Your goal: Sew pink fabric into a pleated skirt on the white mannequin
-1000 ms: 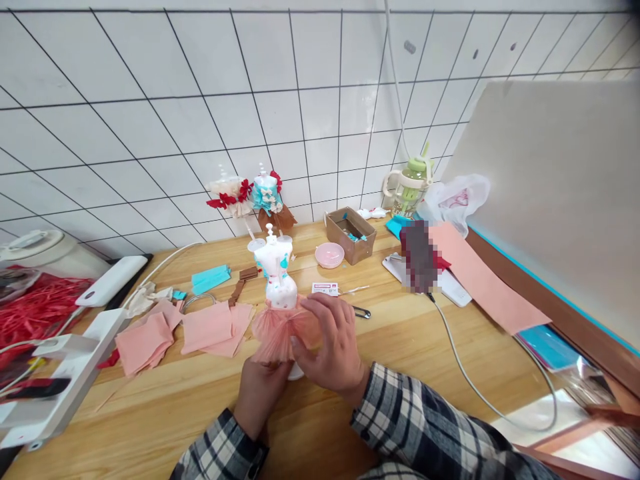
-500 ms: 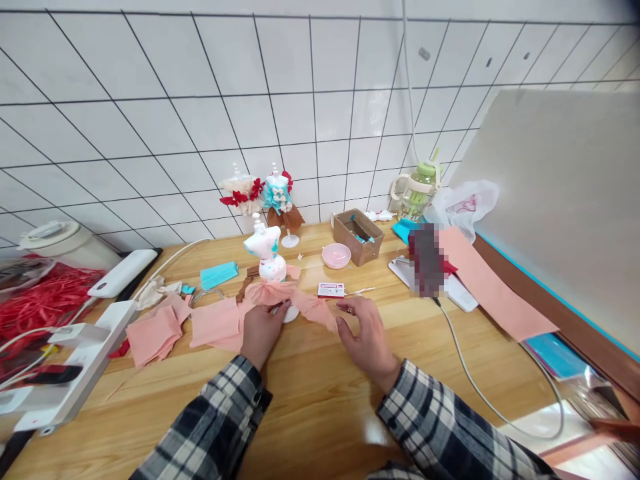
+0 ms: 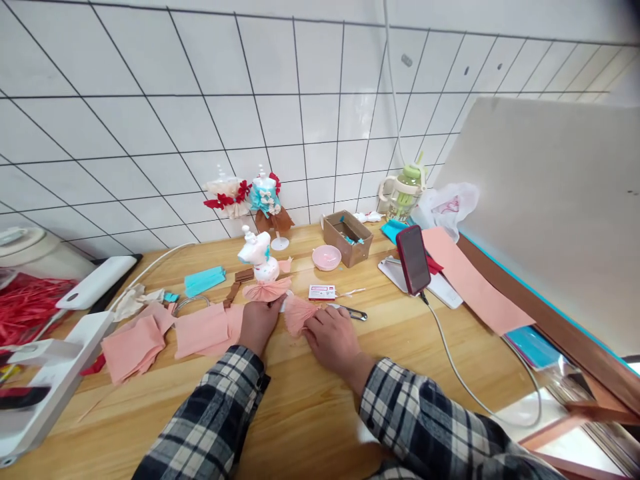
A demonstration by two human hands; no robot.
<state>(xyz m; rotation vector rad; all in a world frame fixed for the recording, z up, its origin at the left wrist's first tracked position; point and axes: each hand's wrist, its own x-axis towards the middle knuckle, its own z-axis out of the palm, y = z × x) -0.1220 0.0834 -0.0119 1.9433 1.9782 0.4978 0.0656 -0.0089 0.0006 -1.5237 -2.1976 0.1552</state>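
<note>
Evidently, your left hand (image 3: pixel 259 325) grips the mannequin (image 3: pixel 255 249), tilted just beyond its fingers, for steadiness, while I can't tell whether your right hand (image 3: pixel 336 337) pinches the pink ruffle (image 3: pixel 299 315) beneath its fingertips.

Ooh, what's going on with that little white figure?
Someone is working on it with both bare hands. The white figure is tilted, and the left hand is at its lower end, where the exact grip is hidden. The right hand has its fingers on a pink frill beside it. Behind, a cream figure and a blue figure stand upright.
</note>
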